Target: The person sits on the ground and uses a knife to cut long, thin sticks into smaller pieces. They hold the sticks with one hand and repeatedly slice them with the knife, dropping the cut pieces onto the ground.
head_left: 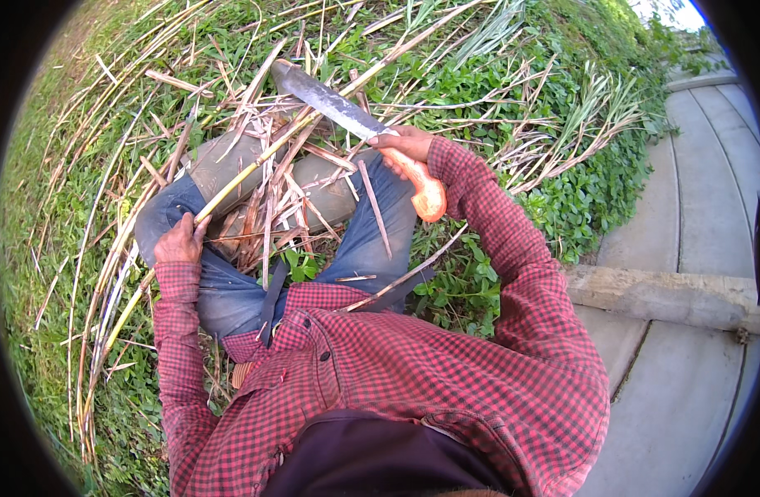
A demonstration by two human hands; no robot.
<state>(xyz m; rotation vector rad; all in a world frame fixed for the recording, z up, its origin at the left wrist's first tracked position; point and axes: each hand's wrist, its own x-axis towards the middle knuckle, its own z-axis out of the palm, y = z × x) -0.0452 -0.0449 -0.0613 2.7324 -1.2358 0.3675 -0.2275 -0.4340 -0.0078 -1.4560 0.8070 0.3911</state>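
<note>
My left hand (179, 240) is closed around a long yellow-green cane stalk (239, 178), beside my bent left knee. The stalk slants from the lower left over my boots toward the far right. In my right hand (405, 149) is a machete, gripped by its orange curved handle (429, 197). Its wide, dark-stained blade (334, 106) points to the far left and crosses over the stalk. Whether the edge touches the stalk I cannot tell. Dry brown strips of peeled sheath (293, 195) lie over my boots (326, 190) and between my legs.
Several long thin stalks (86, 364) lie in the grass at the left. Cut leafy tops (591, 132) are heaped at the right on low green plants. Further right are grey concrete slabs (670, 406) with a raised concrete beam (661, 296) across them.
</note>
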